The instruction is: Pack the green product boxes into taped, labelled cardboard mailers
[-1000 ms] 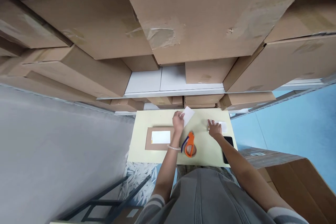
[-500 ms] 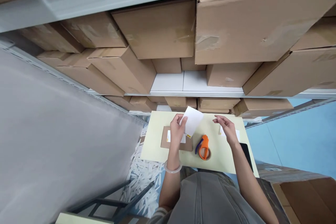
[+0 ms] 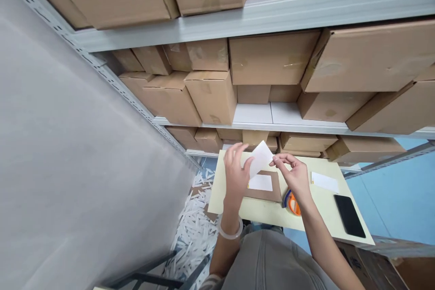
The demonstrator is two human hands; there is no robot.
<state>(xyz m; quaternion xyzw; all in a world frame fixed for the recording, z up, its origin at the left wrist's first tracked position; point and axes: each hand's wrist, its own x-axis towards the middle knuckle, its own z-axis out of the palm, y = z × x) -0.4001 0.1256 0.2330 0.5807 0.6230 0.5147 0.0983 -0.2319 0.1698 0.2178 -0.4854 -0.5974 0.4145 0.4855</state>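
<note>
My right hand (image 3: pixel 292 174) pinches a corner of a small white label (image 3: pixel 261 157) between thumb and fingertips, holding it tilted above the table. My left hand (image 3: pixel 236 174) is at the label's left side with fingers spread and curved; its thumb overlaps the label's edge, and whether it touches cannot be told. Below them, a flat brown cardboard box (image 3: pixel 276 194) lies on the pale yellow table (image 3: pixel 219 190), bearing another white label (image 3: pixel 261 183) with a yellow mark. An orange and blue tape dispenser (image 3: pixel 293 205) stands beside the box, partly hidden by my right wrist.
On the table's right side lie a third white label (image 3: pixel 324 182) and a black phone (image 3: pixel 350 215). Shelves (image 3: pixel 306 128) packed with cardboard boxes (image 3: pixel 212 97) rise behind. A grey wall (image 3: pixel 84 167) stands left, with paper strips (image 3: pixel 193 224) over the floor.
My right hand has come left and pinched the label's corner. My left hand's fingers have spread from their grip on it. The view has swung left, uncovering the phone.
</note>
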